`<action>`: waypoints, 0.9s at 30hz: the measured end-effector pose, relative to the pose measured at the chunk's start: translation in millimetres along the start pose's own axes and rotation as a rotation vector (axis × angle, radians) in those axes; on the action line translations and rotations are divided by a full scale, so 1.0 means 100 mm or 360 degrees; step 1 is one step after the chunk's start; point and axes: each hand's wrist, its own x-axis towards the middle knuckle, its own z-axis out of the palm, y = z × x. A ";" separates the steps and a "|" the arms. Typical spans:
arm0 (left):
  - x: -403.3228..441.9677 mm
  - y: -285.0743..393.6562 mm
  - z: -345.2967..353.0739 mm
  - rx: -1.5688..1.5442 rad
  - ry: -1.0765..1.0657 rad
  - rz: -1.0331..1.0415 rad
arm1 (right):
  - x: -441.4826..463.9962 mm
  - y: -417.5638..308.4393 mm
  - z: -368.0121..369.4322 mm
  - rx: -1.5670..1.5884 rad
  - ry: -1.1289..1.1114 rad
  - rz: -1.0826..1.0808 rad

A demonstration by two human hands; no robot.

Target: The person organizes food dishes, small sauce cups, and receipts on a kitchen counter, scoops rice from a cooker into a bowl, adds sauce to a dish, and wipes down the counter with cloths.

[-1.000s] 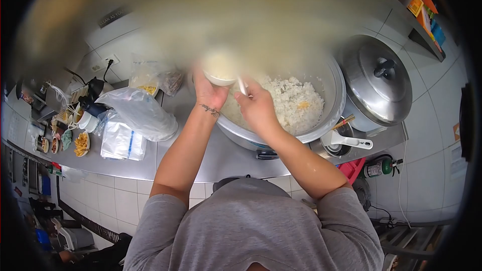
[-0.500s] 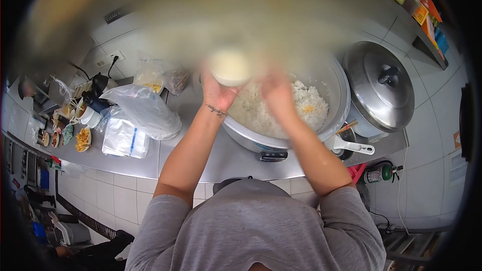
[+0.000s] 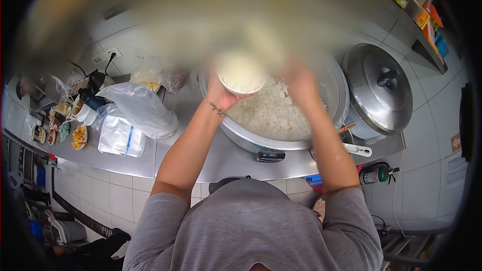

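Observation:
My left hand (image 3: 224, 93) is closed around the side and underside of a white bowl (image 3: 243, 92), held over the left part of a large silver rice cooker pot (image 3: 341, 98). White rice (image 3: 246, 73) is heaped in the bowl, its top blurred. More cooked rice (image 3: 273, 115) fills the pot. My right hand (image 3: 301, 83) is over the pot's right side, blurred, its fingers seemingly curled. A pale blurred shape (image 3: 266, 40) lies between that hand and the bowl; I cannot make out what it is.
Right of the pot is a domed metal lid (image 3: 379, 88), with a white handle (image 3: 357, 149) near the counter edge. Plastic bags (image 3: 143, 108) and a bowl of fries (image 3: 79, 137) sit to the left. A blurred overhang (image 3: 211, 5) covers the top of the view.
My right hand has moved right, away from the bowl. The bowl in my left hand has shifted slightly right and down, and the rice in it shows more clearly.

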 end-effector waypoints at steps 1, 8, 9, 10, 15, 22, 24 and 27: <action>-0.03 0.01 0.04 0.0052 -0.0007 -0.0108 | 0.22 0.09 -0.08 -0.0001 0.0004 0.0013; 0.05 -0.05 -0.04 -0.0017 -0.0171 -0.0327 | 0.40 0.05 -0.42 0.0345 -0.0788 0.0102; 0.05 -0.05 -0.03 -0.0057 -0.0129 -0.0335 | 0.34 0.06 -0.42 0.0290 -0.0661 -0.0036; 0.03 -0.04 0.00 -0.0063 -0.0117 -0.0323 | 0.26 0.06 -0.41 0.0292 -0.0675 -0.0045; 0.05 -0.03 0.01 0.0132 -0.0080 -0.0422 | 0.07 -0.11 -0.49 -0.0316 -0.0138 -0.0869; 0.00 -0.04 0.07 0.0157 -0.0083 -0.0368 | 0.03 -0.18 -0.54 -0.0621 -0.0056 -0.1011; 0.08 -0.09 -0.07 -0.0027 -0.0170 -0.0294 | -0.05 -0.11 -0.72 -0.0334 -0.0039 -0.0890; 0.22 -0.10 -0.51 -0.0325 -0.0432 -0.0350 | -0.32 0.15 -1.31 -0.0166 0.0464 -0.0565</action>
